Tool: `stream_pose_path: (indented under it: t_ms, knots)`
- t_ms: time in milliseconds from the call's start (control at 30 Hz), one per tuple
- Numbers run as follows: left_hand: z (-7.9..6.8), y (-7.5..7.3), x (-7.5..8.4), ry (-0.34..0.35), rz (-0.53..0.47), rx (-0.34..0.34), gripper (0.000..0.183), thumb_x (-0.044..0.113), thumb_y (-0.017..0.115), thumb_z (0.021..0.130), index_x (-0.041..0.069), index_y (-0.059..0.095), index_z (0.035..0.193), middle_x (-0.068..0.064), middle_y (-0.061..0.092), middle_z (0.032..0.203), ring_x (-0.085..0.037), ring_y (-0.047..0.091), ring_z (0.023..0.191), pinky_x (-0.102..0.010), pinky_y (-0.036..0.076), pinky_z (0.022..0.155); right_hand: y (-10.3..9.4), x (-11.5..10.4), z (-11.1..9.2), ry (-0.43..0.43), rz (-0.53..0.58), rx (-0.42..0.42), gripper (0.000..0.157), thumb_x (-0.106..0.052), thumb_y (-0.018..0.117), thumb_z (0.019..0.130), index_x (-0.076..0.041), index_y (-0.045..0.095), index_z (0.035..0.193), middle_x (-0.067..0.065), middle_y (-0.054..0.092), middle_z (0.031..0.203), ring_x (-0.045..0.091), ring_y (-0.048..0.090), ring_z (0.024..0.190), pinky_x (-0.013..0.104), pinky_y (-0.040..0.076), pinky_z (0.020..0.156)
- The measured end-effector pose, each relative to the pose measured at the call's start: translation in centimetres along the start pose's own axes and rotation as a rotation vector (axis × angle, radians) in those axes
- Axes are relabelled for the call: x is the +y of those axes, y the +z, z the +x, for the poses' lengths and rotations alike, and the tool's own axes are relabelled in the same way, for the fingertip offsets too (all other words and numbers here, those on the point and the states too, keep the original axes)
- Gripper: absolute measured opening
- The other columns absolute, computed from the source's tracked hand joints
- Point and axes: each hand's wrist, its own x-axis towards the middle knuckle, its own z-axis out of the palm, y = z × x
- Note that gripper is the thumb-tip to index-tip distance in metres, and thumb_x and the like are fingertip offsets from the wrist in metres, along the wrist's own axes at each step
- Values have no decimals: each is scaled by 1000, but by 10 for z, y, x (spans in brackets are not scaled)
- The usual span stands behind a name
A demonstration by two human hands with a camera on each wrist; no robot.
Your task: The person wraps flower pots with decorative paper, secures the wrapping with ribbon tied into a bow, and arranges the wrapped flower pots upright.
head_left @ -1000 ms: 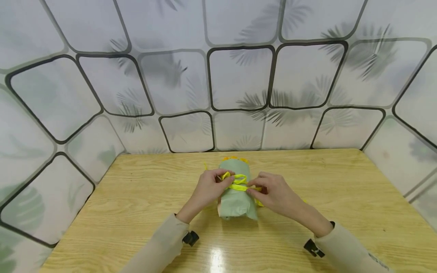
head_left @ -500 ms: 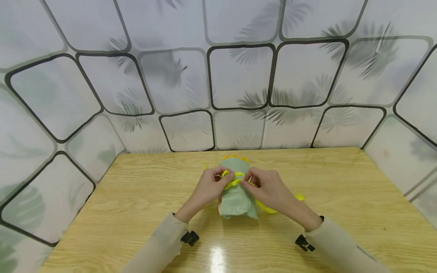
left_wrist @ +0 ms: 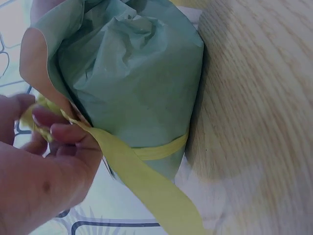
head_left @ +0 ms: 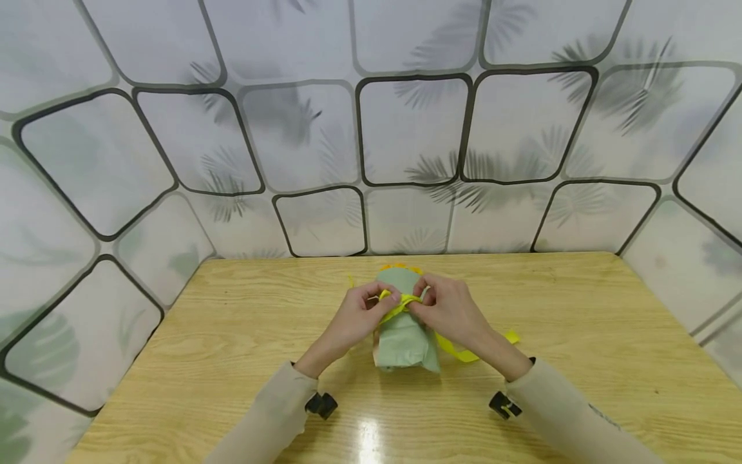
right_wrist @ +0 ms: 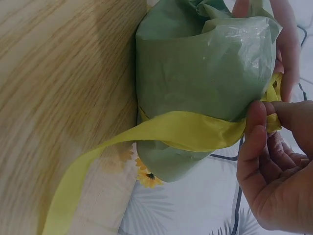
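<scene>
A bouquet wrapped in sage-green paper (head_left: 406,345) lies on the table, its orange-yellow flowers (right_wrist: 148,177) at the far end. Yellow ribbon (left_wrist: 142,178) goes around the wrapping and gathers in loops on top. My left hand (head_left: 366,310) pinches a loop of the ribbon between thumb and fingers at the left of the wrap. From the right, my right hand (head_left: 452,309) pinches the ribbon close beside it, the two hands almost meeting. One long ribbon tail hangs down at each side. How the ribbon crosses between the fingertips is partly hidden.
The light wood table (head_left: 261,335) runs back to a patterned wall covering (head_left: 411,135) with leaf prints. A loose ribbon tail curls on the table under my right forearm. Each wrist carries a small black strap-on device (head_left: 321,405).
My right hand has moved left and slightly away from me, closing on my left hand and drawing the ribbon loop tighter. The ribbon tail at right now shows more. My left hand stays nearly still.
</scene>
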Motion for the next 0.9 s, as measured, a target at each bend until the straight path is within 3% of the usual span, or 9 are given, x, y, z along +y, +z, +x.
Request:
stream_pose_path:
  t_ms: [233,433,600,900]
  knots:
    - [2,0,1,7,12,-40,34,32,51,109,5,72,105,2,46,67,-12,40,61,-23,38,61,2,-3,1,73,42,-4,14,-2,70,81,-10,58,82,-2,60,55,8,56,40,25,47,42]
    - [2,-1,0,-23,51,-34,20,30,61,105,13,71,111,3,50,68,-12,39,58,-22,36,56,2,-4,1,60,49,3,16,1,69,81,-10,57,81,-2,59,54,8,55,39,24,46,41]
    - [3,-3,-3,-23,93,-42,15,33,70,99,21,74,108,4,43,63,-12,34,54,-22,32,50,1,-3,0,53,45,4,16,2,68,80,-10,57,81,-2,59,54,8,55,40,24,45,42]
    - [6,-2,-3,3,177,-8,13,26,70,98,15,78,101,4,49,60,-10,37,53,-21,32,49,2,-1,-2,48,30,-6,16,-1,70,79,-11,58,83,-3,62,57,7,58,44,23,46,45]
